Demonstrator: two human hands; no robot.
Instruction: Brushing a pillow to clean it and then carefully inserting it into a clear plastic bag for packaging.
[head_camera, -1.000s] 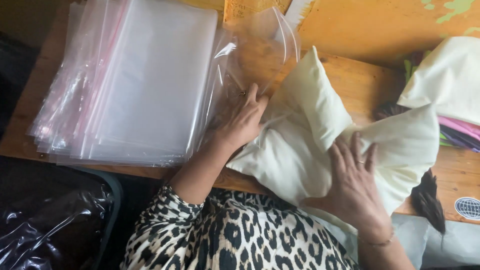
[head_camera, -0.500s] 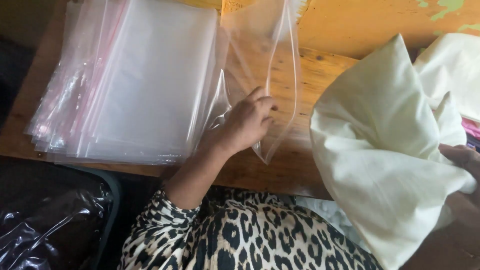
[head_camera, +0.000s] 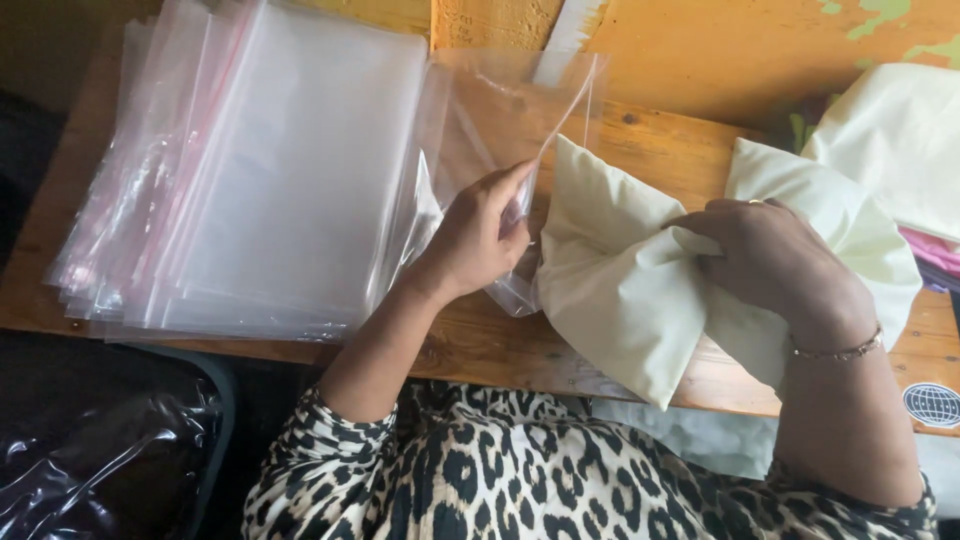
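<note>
My left hand (head_camera: 482, 235) pinches the edge of a clear plastic bag (head_camera: 510, 120) that lies on the wooden table (head_camera: 650, 140). My right hand (head_camera: 770, 255) grips a folded cream cloth (head_camera: 620, 280) around its middle, and the cloth's left end touches the bag's opening beside my left hand. Whether any of the cloth is inside the bag, I cannot tell. A thin bracelet sits on my right wrist.
A thick stack of clear zip bags (head_camera: 260, 170) covers the table's left part. More cream cloth (head_camera: 890, 140) lies at the far right, with pink fabric (head_camera: 930, 255) under it. A dark plastic-lined bin (head_camera: 100, 440) stands below the table at the left.
My right hand lifted the cream cloth off the table, swung it out to the right, then brought it back down to the bag's opening. My left hand moved from the cloth to the bag's edge.
</note>
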